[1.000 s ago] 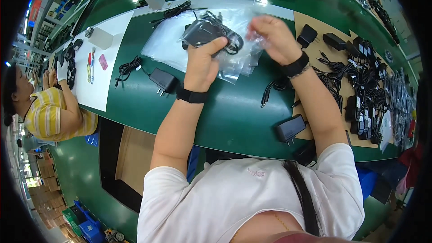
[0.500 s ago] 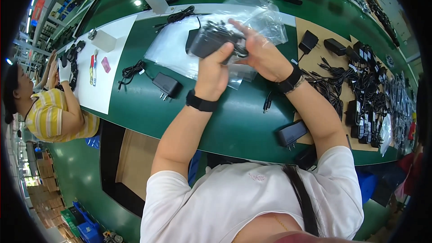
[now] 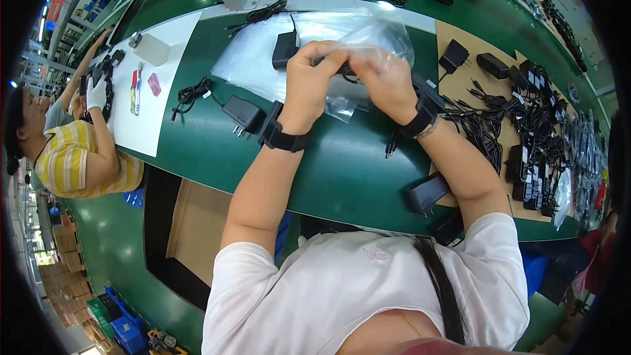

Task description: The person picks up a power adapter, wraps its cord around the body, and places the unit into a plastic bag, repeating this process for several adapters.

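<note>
My left hand (image 3: 307, 82) and my right hand (image 3: 389, 87) meet over the far middle of the bench, fingers closed in a pinch. Between them they grip a clear plastic bag (image 3: 388, 29), whose loose end sticks up beyond the right hand. Something dark shows in the bag between the hands, mostly hidden by the fingers. Under and behind them lies a stack of clear plastic bags (image 3: 246, 62). A black power adapter (image 3: 285, 50) rests on that stack, just beyond my left hand. Another black power adapter (image 3: 243, 114) with a coiled cord lies left of my left wrist.
On brown cardboard (image 3: 447, 36) at right lie many adapters and tangled black cables (image 3: 473, 121). One adapter (image 3: 427, 192) sits near the front edge. A white sheet (image 3: 148, 128) at left holds cutters and a pink block (image 3: 154, 84). A co-worker (image 3: 72, 161) works at far left.
Half a second ago a bagged black adapter with its cord showed in my hands, the right palm spread. Now the right fingers have closed on the bag, and the hands hide most of its contents.
</note>
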`<state>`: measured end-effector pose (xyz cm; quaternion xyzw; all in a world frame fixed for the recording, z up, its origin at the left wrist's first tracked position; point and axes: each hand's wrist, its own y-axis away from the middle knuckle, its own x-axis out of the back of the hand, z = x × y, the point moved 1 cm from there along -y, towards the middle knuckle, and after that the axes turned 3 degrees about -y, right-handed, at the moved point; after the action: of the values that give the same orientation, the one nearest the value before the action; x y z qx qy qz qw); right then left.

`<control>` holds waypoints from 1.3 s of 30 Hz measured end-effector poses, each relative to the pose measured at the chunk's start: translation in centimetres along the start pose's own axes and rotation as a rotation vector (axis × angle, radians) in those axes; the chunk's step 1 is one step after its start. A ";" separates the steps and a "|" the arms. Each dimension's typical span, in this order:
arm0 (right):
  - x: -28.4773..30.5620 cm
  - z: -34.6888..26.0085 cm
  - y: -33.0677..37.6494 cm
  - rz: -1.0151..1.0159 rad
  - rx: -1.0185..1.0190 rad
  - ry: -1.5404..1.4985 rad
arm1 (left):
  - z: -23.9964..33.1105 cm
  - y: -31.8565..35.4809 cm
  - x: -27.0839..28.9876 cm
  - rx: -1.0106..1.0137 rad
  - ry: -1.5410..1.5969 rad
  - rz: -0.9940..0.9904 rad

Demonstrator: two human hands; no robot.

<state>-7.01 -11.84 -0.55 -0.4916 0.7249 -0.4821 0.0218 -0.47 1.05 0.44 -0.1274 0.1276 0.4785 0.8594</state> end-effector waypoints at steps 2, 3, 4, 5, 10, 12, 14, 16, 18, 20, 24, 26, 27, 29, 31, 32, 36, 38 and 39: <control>-0.3 0.8 0.0 -0.042 -0.583 -0.469 | -0.5 0.0 -0.1 -0.050 -0.014 0.041; -0.2 0.3 -0.3 -0.002 -0.622 -0.602 | -0.7 0.0 0.0 -0.102 -0.029 0.080; -0.1 -0.3 -0.8 -0.007 -0.625 -0.604 | -0.8 0.0 0.3 -0.099 -0.028 0.085; 0.0 -0.8 -1.3 0.051 -0.858 -0.792 | -0.5 0.0 0.2 -0.144 -0.018 0.101; 0.4 -0.5 -1.0 0.064 -0.954 -1.146 | 0.0 -0.3 0.7 0.065 0.137 0.182; 0.4 -0.4 -1.0 0.050 -0.870 -1.080 | -0.1 -0.4 0.9 0.037 0.004 0.179; 0.4 -0.4 -1.1 0.034 -0.786 -1.012 | -0.1 -0.5 0.9 -0.054 -0.047 0.139; 0.6 -0.7 -1.3 -0.063 -0.682 -0.875 | 0.0 -0.4 0.7 -0.106 -0.101 0.182; 1.1 -0.6 -1.3 -0.087 -0.701 -0.927 | 0.0 -0.3 0.5 -0.162 -0.150 0.215; 1.5 -0.8 -1.7 -0.105 -0.711 -0.973 | 0.4 -0.2 0.6 -0.176 -0.316 0.293; 2.2 -1.6 -3.3 -0.248 -0.698 -0.826 | 0.9 -0.2 1.4 -0.370 -0.405 0.371; 2.6 -2.0 -4.1 -0.370 -0.712 -0.914 | 0.4 -0.6 2.2 -0.405 -0.307 0.356; 2.8 -1.6 -4.5 -0.446 -0.793 -0.942 | 0.2 -0.5 2.2 -0.405 -0.294 0.340; 3.9 -1.2 -4.9 -0.437 -0.859 -0.936 | -0.2 -0.3 2.3 -0.111 -0.026 0.321; 6.2 0.1 -5.7 -0.388 -0.917 -0.916 | 0.9 -0.2 1.4 -0.012 0.023 0.303; 8.2 1.0 -6.6 -0.363 -0.880 -0.708 | 1.6 0.0 1.0 0.089 0.056 0.300; 19.8 11.9 -9.6 -0.211 -0.892 -0.045 | 3.1 0.1 0.9 -0.060 -0.126 0.289; 25.5 19.6 -9.7 -0.206 -0.878 0.633 | 2.7 0.0 1.1 -0.113 -0.156 0.266; 27.4 22.9 -9.1 -0.229 -0.851 0.924 | 2.6 0.0 1.2 -0.143 -0.207 0.248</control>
<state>-3.26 -47.93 5.84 -0.2729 0.7305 -0.3137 -0.5418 0.36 2.91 2.49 -0.1214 0.0188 0.5993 0.7910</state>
